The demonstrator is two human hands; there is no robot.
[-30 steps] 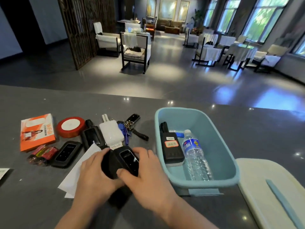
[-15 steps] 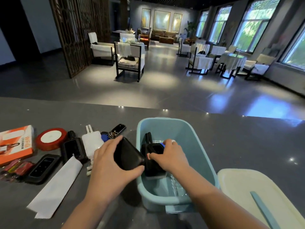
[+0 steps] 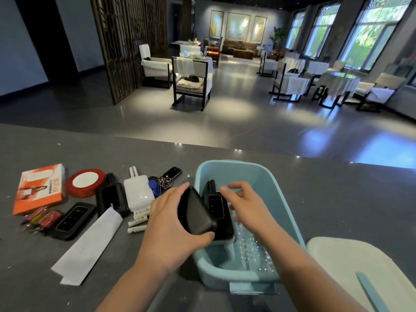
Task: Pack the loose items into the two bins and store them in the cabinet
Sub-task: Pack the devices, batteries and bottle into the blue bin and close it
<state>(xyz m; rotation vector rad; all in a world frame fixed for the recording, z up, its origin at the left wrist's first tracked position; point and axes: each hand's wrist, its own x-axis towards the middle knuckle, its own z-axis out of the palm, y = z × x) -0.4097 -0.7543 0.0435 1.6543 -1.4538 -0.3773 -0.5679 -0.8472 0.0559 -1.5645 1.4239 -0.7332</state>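
A light blue bin stands on the grey counter. My left hand grips a black device at the bin's left rim. Just right of it, a second black device with a small screen leans inside the bin. My right hand hovers over the bin with fingers spread and holds nothing. A clear water bottle lies on the bin floor. Loose items lie left of the bin: an orange box, a red tape roll, a white charger, keys and a black remote.
A cream bin lid with a blue strap lies at the right. A white paper strip and red snack packets lie near the counter's front left. Beyond the counter is a hall with chairs and tables.
Both hands moved from the counter to the bin with the black devices. My right hand let go of the screened device inside the bin and lifted off it, fingers apart.
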